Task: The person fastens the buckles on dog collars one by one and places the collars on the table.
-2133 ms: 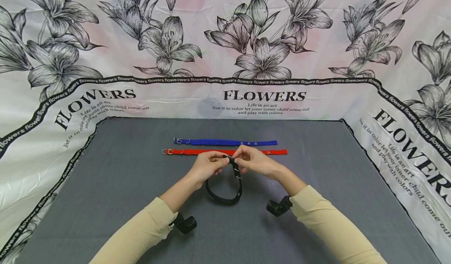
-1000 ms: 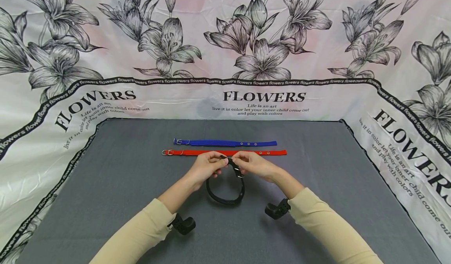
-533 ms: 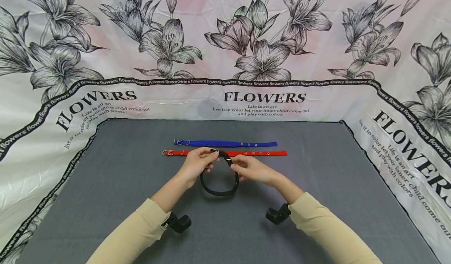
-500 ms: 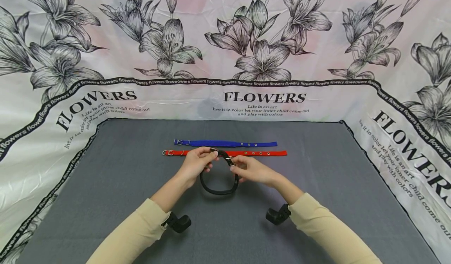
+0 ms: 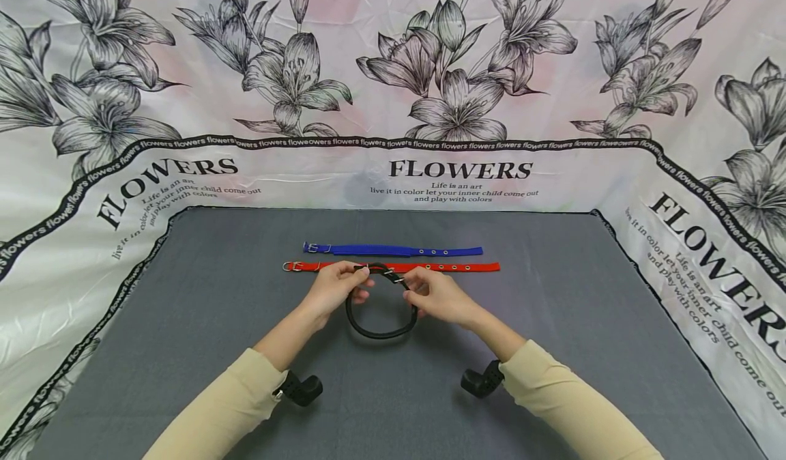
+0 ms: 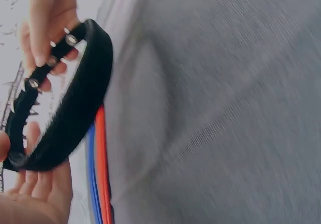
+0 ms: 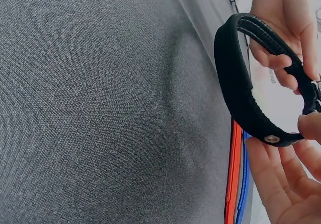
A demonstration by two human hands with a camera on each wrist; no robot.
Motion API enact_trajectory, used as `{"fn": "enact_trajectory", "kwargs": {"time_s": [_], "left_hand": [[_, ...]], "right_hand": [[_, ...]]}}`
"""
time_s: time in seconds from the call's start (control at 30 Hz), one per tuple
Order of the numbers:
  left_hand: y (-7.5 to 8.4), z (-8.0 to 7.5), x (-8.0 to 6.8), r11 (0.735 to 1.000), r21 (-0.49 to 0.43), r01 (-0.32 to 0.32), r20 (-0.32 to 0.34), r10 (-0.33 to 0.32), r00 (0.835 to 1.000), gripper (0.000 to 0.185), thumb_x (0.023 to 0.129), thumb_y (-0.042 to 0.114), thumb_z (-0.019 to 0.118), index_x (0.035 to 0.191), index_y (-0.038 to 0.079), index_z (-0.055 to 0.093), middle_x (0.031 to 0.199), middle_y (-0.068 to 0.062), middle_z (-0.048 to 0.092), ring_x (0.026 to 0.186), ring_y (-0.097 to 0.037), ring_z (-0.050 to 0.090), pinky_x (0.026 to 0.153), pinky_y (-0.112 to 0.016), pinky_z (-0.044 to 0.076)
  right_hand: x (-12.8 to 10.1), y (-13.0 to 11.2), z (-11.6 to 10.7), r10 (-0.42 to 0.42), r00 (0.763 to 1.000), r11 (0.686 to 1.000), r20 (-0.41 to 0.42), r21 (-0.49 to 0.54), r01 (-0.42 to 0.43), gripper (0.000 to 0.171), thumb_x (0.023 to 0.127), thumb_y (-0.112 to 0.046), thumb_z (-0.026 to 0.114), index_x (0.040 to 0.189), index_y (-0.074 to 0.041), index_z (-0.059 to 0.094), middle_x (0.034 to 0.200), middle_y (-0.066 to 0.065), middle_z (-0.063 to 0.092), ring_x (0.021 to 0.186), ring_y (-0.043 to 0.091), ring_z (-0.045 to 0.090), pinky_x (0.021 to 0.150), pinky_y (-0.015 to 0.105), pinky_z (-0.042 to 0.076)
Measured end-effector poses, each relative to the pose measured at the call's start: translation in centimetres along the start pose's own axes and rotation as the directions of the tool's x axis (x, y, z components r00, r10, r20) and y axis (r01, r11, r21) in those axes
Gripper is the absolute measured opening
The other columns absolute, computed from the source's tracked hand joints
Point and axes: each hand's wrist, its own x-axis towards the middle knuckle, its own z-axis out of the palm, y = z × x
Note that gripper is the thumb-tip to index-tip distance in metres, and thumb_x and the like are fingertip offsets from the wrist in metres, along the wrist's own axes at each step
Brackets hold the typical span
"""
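A black collar [image 5: 379, 336] with a metal buckle [image 5: 395, 279] is bent into a loop and held up between both hands. My left hand [image 5: 331, 289] pinches the loop's upper left, thumb on top. On the opposite side, close to the buckle, my right hand [image 5: 443, 297] grips the strap between thumb and fingers. Metal-rimmed holes show on the black collar [image 6: 83, 103] in the left wrist view. The right wrist view shows its padded band [image 7: 233, 73] from the other side. Just beyond the hands lies a red collar [image 5: 454, 267], partly hidden by them.
A blue collar [image 5: 374, 249] lies straight behind the red one, parallel to it. Both rest on the grey cloth [image 5: 245, 351] covering the table. A white flower-printed curtain [image 5: 344, 173] stands at the back and sides. Each wrist carries a black camera [image 5: 303, 390].
The hands have drawn apart, the left one moving left along with the collar. The loop has shifted left and looks rounder, and its buckle shows more plainly at the top.
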Motion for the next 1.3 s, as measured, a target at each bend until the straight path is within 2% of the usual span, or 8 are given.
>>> {"fn": "enact_trajectory", "kwargs": {"time_s": [0.17, 0.3, 0.37, 0.57, 0.7, 0.93, 1.1, 1.3], "left_hand": [[-0.4, -0.7, 0.0, 0.994, 0.1, -0.039, 0.039, 0.036, 0.999, 0.032, 0.092, 0.026, 0.058, 0.113, 0.002, 0.057, 0.104, -0.02, 0.066, 0.082, -0.024, 0.067, 0.075, -0.037, 0.054], [-0.5, -1.4, -0.1, 0.968, 0.243, -0.064, 0.021, 0.061, 0.998, 0.039, 0.088, 0.03, 0.063, 0.117, 0.005, 0.057, 0.104, -0.015, 0.067, 0.09, -0.027, 0.065, 0.074, -0.038, 0.053], [-0.5, -1.8, -0.1, 0.956, 0.284, -0.067, 0.011, 0.067, 0.998, 0.041, 0.085, 0.028, 0.066, 0.119, 0.007, 0.057, 0.106, -0.013, 0.065, 0.09, -0.027, 0.065, 0.073, -0.038, 0.054], [-0.5, -2.8, -0.7, 0.951, 0.299, -0.085, 0.0, 0.089, 0.996, 0.032, 0.082, 0.013, 0.07, 0.111, 0.008, 0.059, 0.109, -0.015, 0.058, 0.075, -0.024, 0.066, 0.069, -0.039, 0.055], [-0.6, -3.4, -1.2, 0.927, 0.363, -0.091, -0.034, 0.11, 0.993, 0.027, 0.082, 0.014, 0.069, 0.106, 0.007, 0.06, 0.106, -0.014, 0.061, 0.067, -0.017, 0.066, 0.065, -0.038, 0.055], [-1.0, -4.8, -1.9, 0.907, 0.414, -0.077, -0.077, 0.12, 0.99, 0.027, 0.083, 0.013, 0.068, 0.108, 0.005, 0.061, 0.106, -0.017, 0.061, 0.065, -0.017, 0.066, 0.063, -0.036, 0.055], [-1.5, -6.2, -2.5, 0.897, 0.435, -0.083, -0.091, 0.136, 0.987, 0.029, 0.084, 0.012, 0.067, 0.111, 0.004, 0.061, 0.106, -0.018, 0.061, 0.063, -0.018, 0.066, 0.061, -0.035, 0.055], [-2.7, -8.0, -3.4, 0.885, 0.461, -0.066, -0.127, 0.139, 0.982, 0.027, 0.084, 0.011, 0.066, 0.11, 0.002, 0.063, 0.1, -0.017, 0.062, 0.06, -0.018, 0.066, 0.058, -0.034, 0.055]], "right_hand": [[0.2, 0.0, 0.2, -0.01, 0.998, 0.999, -0.055, -0.042, 0.008, 0.027, 0.088, -0.013, 0.062, 0.113, -0.004, 0.059, 0.094, 0.006, 0.061, 0.064, 0.014, 0.062, 0.059, 0.032, 0.054], [0.4, -0.2, 0.5, -0.038, 0.994, 0.997, -0.1, -0.074, 0.03, 0.025, 0.088, -0.013, 0.062, 0.111, -0.004, 0.06, 0.092, 0.006, 0.063, 0.06, 0.015, 0.062, 0.056, 0.028, 0.052], [0.5, -0.3, 0.6, -0.039, 0.992, 0.997, -0.123, -0.078, 0.03, 0.025, 0.088, -0.013, 0.062, 0.111, -0.004, 0.06, 0.092, 0.005, 0.064, 0.059, 0.015, 0.062, 0.055, 0.027, 0.052], [0.8, -0.4, 1.0, -0.018, 0.989, 0.999, -0.146, -0.033, 0.014, 0.026, 0.088, -0.013, 0.063, 0.112, -0.003, 0.061, 0.092, 0.009, 0.066, 0.058, 0.012, 0.062, 0.056, 0.031, 0.054], [1.2, -0.8, 1.7, -0.016, 0.989, 1.0, -0.146, -0.004, 0.016, 0.026, 0.088, -0.013, 0.063, 0.112, -0.003, 0.061, 0.091, 0.012, 0.067, 0.057, 0.012, 0.063, 0.055, 0.031, 0.054], [2.0, -1.9, 3.4, 0.009, 0.988, 1.0, -0.154, 0.015, -0.007, 0.021, 0.088, -0.013, 0.062, 0.107, -0.005, 0.062, 0.09, 0.013, 0.067, 0.055, 0.012, 0.063, 0.054, 0.033, 0.054], [2.5, -2.9, 5.0, 0.008, 0.988, 1.0, -0.153, -0.027, -0.012, 0.019, 0.088, -0.014, 0.061, 0.105, -0.005, 0.063, 0.091, 0.009, 0.067, 0.05, 0.011, 0.062, 0.05, 0.03, 0.052], [3.1, -3.7, 7.0, -0.05, 0.989, 0.992, -0.142, -0.126, 0.032, 0.017, 0.087, -0.013, 0.062, 0.102, -0.005, 0.064, 0.084, 0.006, 0.066, 0.047, 0.008, 0.059, 0.047, 0.022, 0.047]]}}
